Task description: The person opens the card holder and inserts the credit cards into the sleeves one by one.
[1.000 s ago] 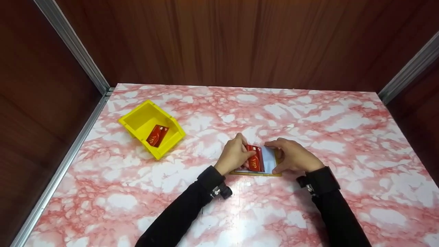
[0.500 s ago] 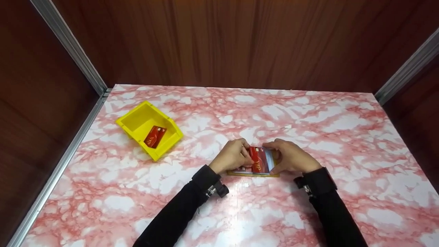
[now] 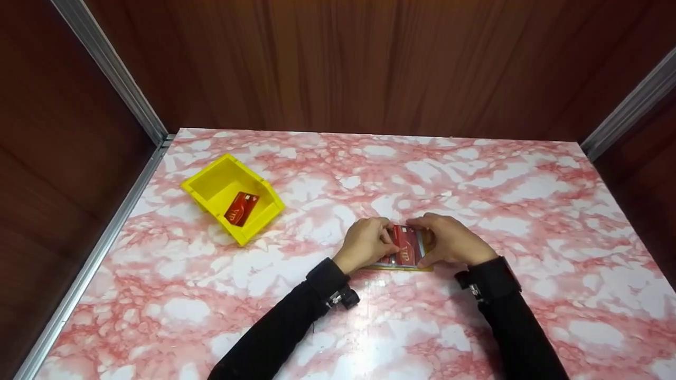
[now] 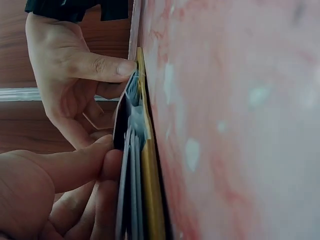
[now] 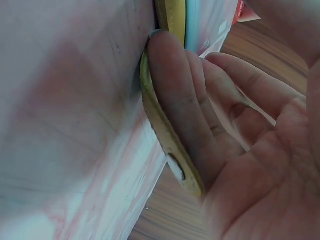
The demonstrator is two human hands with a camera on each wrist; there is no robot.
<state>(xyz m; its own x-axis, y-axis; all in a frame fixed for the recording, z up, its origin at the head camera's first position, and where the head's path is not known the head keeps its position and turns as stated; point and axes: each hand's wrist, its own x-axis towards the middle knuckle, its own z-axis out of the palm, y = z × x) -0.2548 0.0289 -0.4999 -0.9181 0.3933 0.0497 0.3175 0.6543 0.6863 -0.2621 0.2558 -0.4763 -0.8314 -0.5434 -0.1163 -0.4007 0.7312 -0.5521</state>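
Note:
My left hand (image 3: 364, 244) pinches the left edge of a red VIP card (image 3: 406, 247), thumb on top. The card lies over the clear sleeves of an open yellow card holder (image 3: 404, 269) on the table. In the left wrist view, the sleeves stand as a stack above the yellow cover (image 4: 151, 172). My right hand (image 3: 453, 240) grips the holder's right side, thumb at the near edge and a finger at the far edge. Beside these fingers, the right wrist view has a yellow flap with a snap (image 5: 167, 132) bent up. The fingers partly hide the card's left end.
A yellow bin (image 3: 222, 182) stands at the left of the table with another red VIP card (image 3: 242, 208) in it. The pink-and-white marbled table (image 3: 507, 179) is bounded by brown wood panels (image 3: 364, 63) and metal rails (image 3: 113, 68).
The left hand has pushed the red card to the right, further over the sleeves towards the right hand. The right hand has stayed nearly still on the holder.

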